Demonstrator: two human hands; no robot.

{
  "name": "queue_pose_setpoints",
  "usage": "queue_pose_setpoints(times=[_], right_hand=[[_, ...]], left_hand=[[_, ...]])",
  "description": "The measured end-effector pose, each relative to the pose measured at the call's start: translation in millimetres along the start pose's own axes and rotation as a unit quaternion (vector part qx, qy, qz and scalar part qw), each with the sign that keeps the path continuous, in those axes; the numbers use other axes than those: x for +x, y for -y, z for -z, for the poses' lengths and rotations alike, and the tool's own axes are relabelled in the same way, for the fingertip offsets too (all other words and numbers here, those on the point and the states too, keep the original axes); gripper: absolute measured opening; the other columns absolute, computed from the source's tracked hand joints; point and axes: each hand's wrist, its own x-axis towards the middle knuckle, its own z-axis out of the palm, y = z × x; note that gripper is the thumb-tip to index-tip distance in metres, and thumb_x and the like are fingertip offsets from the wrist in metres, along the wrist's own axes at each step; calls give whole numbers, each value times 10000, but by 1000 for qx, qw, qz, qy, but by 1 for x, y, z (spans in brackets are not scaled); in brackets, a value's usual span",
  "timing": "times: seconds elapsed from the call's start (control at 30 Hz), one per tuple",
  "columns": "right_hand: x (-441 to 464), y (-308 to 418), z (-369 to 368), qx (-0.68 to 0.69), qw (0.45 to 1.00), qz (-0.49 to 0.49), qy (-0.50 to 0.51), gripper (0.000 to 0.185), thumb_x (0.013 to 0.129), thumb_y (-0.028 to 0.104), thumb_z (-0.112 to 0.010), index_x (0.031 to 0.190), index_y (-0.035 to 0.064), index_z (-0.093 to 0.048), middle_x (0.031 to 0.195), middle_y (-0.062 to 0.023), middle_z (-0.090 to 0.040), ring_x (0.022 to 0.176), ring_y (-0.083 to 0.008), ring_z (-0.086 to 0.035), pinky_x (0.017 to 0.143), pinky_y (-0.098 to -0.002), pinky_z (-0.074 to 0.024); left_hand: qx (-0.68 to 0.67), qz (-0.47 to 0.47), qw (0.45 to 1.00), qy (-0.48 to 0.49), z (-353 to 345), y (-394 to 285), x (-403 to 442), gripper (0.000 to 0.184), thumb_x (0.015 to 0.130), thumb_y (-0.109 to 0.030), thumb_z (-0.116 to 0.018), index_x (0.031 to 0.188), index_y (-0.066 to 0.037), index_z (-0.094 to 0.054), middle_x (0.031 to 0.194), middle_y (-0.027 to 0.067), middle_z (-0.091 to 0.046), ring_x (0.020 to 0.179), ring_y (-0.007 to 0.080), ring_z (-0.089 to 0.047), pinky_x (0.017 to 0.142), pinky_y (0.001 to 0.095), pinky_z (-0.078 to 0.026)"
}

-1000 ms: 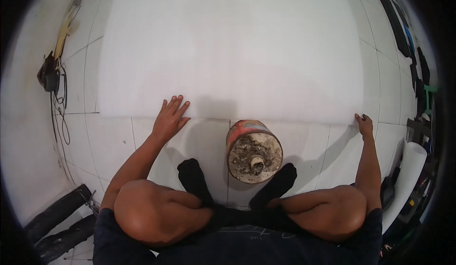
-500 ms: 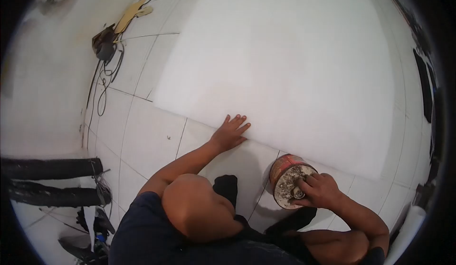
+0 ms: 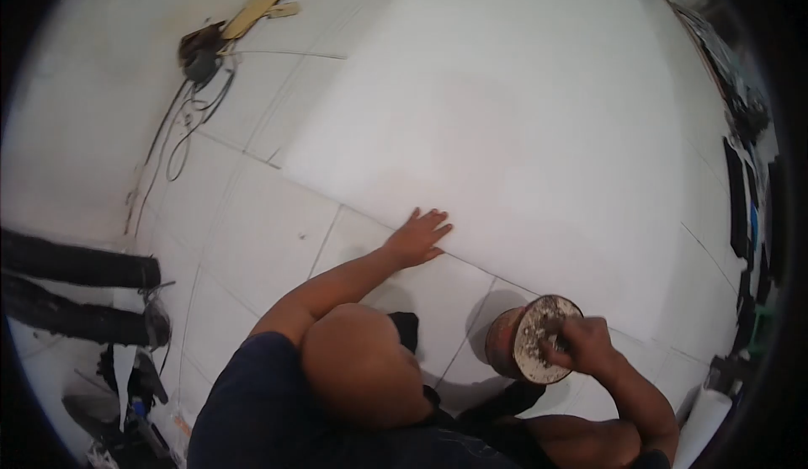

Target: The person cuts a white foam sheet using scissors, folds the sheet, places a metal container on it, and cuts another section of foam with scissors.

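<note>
My left hand (image 3: 418, 238) lies flat with fingers spread on the near edge of a large white sheet (image 3: 505, 149), which covers much of the tiled floor. On the right, my right hand (image 3: 582, 344) is closed on the middle of a round, crusted lid (image 3: 534, 353), its fingers partly hidden by the knuckles. Beneath and left of the lid shows the reddish side of a can (image 3: 502, 341) on the floor. The lid is tilted and sits off to the right of the can; I cannot tell whether they are fully apart.
Black rolls (image 3: 84, 260) lie at the left. Near the wall, a dark tool (image 3: 202, 52) with a looped cable rests beside yellowish pieces (image 3: 257, 13). Dark strips (image 3: 737, 196) line the right side, and a white roll (image 3: 705, 423) stands at lower right.
My right hand has moved slightly right with the lid, which has tilted and shifted so that more of the can's left side shows. My left hand stays on the sheet; the view has turned a little.
</note>
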Motion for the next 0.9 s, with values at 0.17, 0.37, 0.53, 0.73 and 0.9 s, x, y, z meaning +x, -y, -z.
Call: queue_pose_setpoints(times=[0.17,0.37,0.53,0.73,0.9], right_hand=[[-10,14,-10,25,989,-84,-121,273,719,281,-772,832,105,-596,600,-63,-606,525,-255,-624,467,-354,-489],[-20,5,-76,-23,982,-73,-172,271,756,294,-749,838,103,-577,604,-67,-614,524,-259,-622,463,-367,-496],[0,25,-54,21,973,-225,-48,336,855,361,-634,989,86,-496,732,-143,-656,684,-357,-647,595,-478,-506],[-16,111,70,147,934,-318,77,614,858,391,-660,1341,109,-406,1050,-216,-645,976,-370,-635,803,-487,-503],[-166,226,145,310,844,-437,-36,568,877,508,-609,1252,83,-568,1029,-194,-664,979,-357,-633,841,-440,-500]], left_hand=[[-37,-18,999,-36,-12,-4,-40,601,811,-274,-721,1336,-73,-508,1456,166,-410,1361,352,-372,1108,571,-284],[60,5,994,87,-44,-15,-90,736,785,-346,-748,1395,-67,-445,1492,180,-350,1392,360,-318,1108,573,-276],[18,23,971,235,58,-75,-79,861,802,-510,-696,1465,-81,-353,1517,192,-302,1419,370,-260,1131,575,-231],[-88,267,938,202,131,-188,-46,691,891,-464,-594,1420,-58,-411,1437,217,-428,1341,362,-389,1116,462,-307],[-223,101,903,353,250,-358,-69,607,901,-530,-556,1318,-89,-530,1178,197,-638,1094,367,-605,960,443,-463]])
